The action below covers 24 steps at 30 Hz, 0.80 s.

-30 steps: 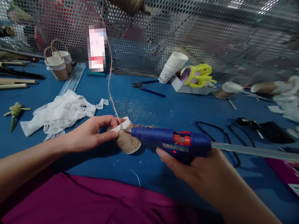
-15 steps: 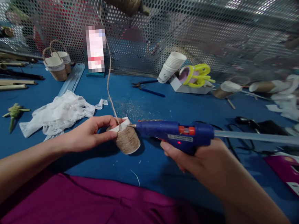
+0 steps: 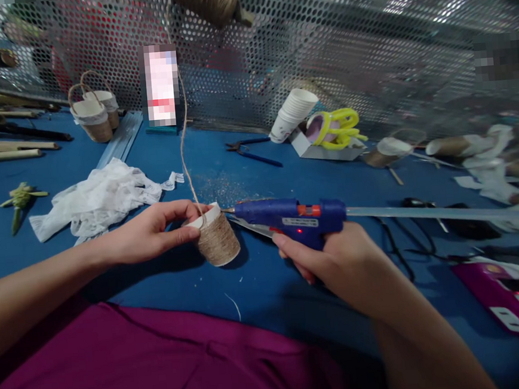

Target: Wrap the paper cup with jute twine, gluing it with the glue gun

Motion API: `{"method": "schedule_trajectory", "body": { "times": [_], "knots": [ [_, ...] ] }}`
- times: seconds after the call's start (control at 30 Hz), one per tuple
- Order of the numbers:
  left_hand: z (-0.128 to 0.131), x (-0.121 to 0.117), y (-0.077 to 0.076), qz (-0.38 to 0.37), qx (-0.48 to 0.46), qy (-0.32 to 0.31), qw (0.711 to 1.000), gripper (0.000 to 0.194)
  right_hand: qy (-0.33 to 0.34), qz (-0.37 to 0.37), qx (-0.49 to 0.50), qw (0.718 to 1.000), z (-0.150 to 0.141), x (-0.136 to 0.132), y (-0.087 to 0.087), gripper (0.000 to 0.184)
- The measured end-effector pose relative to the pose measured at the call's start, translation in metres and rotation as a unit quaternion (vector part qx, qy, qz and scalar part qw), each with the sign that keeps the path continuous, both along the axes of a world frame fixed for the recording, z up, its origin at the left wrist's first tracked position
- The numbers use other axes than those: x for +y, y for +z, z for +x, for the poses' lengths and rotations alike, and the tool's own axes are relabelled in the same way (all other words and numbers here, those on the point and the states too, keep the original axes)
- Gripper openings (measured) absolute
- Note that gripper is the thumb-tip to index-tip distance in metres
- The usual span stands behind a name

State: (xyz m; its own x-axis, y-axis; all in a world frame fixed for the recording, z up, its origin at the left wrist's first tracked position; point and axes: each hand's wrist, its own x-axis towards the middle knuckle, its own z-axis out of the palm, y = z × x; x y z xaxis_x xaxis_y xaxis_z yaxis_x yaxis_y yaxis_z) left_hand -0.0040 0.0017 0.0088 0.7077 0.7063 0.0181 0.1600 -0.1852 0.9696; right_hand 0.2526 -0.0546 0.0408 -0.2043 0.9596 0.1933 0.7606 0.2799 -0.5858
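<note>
My left hand (image 3: 157,229) grips the twine-wrapped paper cup (image 3: 218,241) at its rim, fingertips partly hidden. Right of the cup, my right hand (image 3: 344,272) grasps the hot-glue gun (image 3: 283,216); its glue stick (image 3: 422,210) exits view.

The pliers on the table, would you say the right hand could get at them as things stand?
Probably not: the right hand is holding the glue gun, though nothing appears to cover the pliers.
</note>
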Motion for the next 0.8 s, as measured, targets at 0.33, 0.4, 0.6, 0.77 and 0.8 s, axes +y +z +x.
{"method": "schedule_trajectory", "body": {
  "times": [0.33,0.4,0.6,0.77,0.8],
  "knots": [
    [0.0,0.0,-0.001,0.006,0.003,0.006,1.0,0.014,-0.073,-0.144,0.067,0.985,-0.011,0.003,0.003,0.033],
    [0.0,0.0,-0.001,0.008,0.005,0.004,1.0,0.014,-0.081,-0.159,0.06,0.982,-0.011,0.004,0.003,0.036],
    [0.002,0.0,0.002,0.03,0.025,0.007,0.999,0.014,-0.104,-0.192,0.117,0.969,-0.006,0.014,0.0,0.029],
    [0.003,-0.001,0.004,0.065,0.05,0.007,0.997,0.018,-0.182,-0.139,0.164,0.959,0.007,0.043,-0.013,0.023],
    [0.002,-0.001,0.004,0.07,0.06,0.009,0.996,0.019,-0.209,-0.119,0.113,0.964,0.009,0.05,-0.015,0.024]
  ]
}}
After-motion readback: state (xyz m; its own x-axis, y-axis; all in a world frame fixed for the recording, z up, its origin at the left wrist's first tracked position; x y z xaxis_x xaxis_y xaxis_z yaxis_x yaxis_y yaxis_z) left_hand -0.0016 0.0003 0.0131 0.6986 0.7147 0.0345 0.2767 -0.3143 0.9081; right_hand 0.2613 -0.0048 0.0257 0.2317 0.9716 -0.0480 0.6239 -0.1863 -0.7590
